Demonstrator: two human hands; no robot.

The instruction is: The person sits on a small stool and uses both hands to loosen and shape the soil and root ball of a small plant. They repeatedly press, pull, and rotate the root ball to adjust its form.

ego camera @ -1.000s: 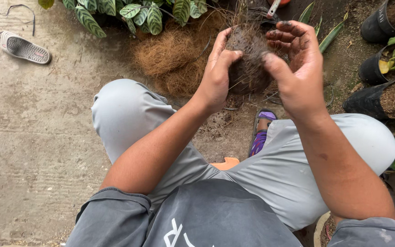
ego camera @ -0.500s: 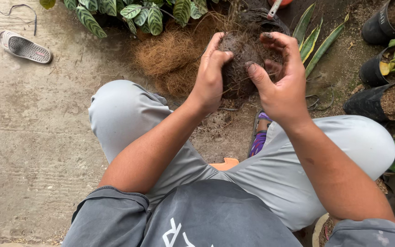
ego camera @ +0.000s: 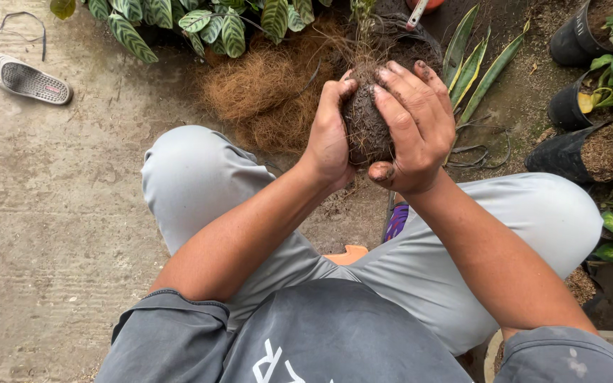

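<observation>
Soil ball (ego camera: 365,128), dark and rooty with a thin green stem at its top, sits clamped between the left hand (ego camera: 329,135) and the right hand (ego camera: 413,128), held up over the knees. Both palms wrap it, fingers curled round its sides. Even pressure from both sides, with small turns, would likely firm it without crumbling. Just beyond lies a heap of brown coconut fibre (ego camera: 267,92); black pots (ego camera: 569,152) stand well to the right, a sandal (ego camera: 28,79) far left on the concrete floor (ego camera: 51,234).

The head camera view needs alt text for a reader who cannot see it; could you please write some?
A person's left hand and right hand cup a dark, round ball of soil and roots above grey-trousered knees. A brown heap of coconut fibre, striped-leaf plants and black pots lie beyond.
</observation>
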